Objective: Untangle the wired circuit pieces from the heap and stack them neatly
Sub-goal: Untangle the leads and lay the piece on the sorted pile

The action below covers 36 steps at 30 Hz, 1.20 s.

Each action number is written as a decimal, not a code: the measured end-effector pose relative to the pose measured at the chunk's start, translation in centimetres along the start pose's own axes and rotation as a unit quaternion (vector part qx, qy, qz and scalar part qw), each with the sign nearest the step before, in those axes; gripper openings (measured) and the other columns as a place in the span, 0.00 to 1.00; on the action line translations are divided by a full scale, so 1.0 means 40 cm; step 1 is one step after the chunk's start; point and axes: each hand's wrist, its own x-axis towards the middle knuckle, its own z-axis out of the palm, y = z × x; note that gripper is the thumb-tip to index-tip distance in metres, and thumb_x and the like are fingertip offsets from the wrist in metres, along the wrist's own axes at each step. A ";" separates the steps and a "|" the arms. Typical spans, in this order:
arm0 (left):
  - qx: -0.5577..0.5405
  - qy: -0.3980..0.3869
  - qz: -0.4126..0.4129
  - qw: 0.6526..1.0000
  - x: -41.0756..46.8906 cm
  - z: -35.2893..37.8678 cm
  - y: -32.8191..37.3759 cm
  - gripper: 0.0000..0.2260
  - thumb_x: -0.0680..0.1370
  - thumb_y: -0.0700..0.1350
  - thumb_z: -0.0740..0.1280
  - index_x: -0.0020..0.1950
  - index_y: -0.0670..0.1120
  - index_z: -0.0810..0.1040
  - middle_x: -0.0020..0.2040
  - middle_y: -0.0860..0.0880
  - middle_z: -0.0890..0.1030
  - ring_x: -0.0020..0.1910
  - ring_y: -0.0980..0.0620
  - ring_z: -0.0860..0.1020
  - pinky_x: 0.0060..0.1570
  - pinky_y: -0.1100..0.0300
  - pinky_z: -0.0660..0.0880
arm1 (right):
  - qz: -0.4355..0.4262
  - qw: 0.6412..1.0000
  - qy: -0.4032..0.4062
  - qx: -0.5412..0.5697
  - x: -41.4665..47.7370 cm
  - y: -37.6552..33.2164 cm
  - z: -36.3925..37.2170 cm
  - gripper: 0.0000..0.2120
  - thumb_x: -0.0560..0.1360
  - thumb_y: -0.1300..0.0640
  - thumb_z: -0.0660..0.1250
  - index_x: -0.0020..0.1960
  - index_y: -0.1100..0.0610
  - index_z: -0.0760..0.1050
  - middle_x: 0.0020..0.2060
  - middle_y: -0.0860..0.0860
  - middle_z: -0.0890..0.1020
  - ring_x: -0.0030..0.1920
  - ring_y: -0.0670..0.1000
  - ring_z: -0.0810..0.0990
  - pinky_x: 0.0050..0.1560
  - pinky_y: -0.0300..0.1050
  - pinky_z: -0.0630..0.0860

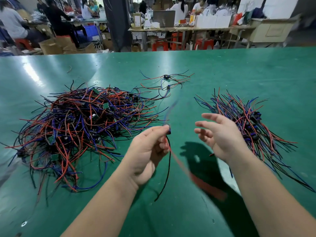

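left hand [147,151]: raised, thumb and fingers pinching a wired piece [169,130] | right hand [222,135]: raised beside it, fingers spread, holding nothing | both forearms bare

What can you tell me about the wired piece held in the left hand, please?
The wired piece is a small dark component pinched at the fingertips of the left hand, held above the green table. Thin insulated wires trail from it: a black one hangs down in a curve, a red one sweeps lower right, blurred, and a blue one rises, also blurred.
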 end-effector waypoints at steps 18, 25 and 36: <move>0.223 -0.012 0.280 0.934 0.000 -0.002 -0.050 0.07 0.67 0.41 0.75 0.39 0.50 0.79 0.37 0.50 0.82 0.35 0.52 0.75 0.39 0.61 0.72 | 0.042 0.957 -0.185 0.220 -0.068 0.036 0.094 0.10 0.52 0.56 0.76 0.33 0.57 0.84 0.28 0.51 0.80 0.26 0.43 0.77 0.28 0.31 0.72; 0.220 0.004 0.177 0.959 0.001 0.000 -0.037 0.04 0.72 0.47 0.70 0.44 0.48 0.82 0.37 0.50 0.85 0.35 0.53 0.82 0.37 0.62 0.79 | -0.011 0.981 -0.188 0.047 -0.049 0.003 0.046 0.11 0.65 0.60 0.69 0.47 0.59 0.82 0.29 0.48 0.78 0.28 0.43 0.74 0.31 0.32 0.72; 0.131 0.061 0.042 0.989 0.013 -0.003 -0.046 0.08 0.61 0.44 0.75 0.37 0.42 0.84 0.32 0.46 0.83 0.28 0.56 0.79 0.29 0.66 0.76 | 0.019 0.996 -0.087 0.022 -0.056 0.055 0.090 0.09 0.63 0.65 0.74 0.42 0.57 0.80 0.30 0.50 0.82 0.28 0.43 0.77 0.28 0.31 0.69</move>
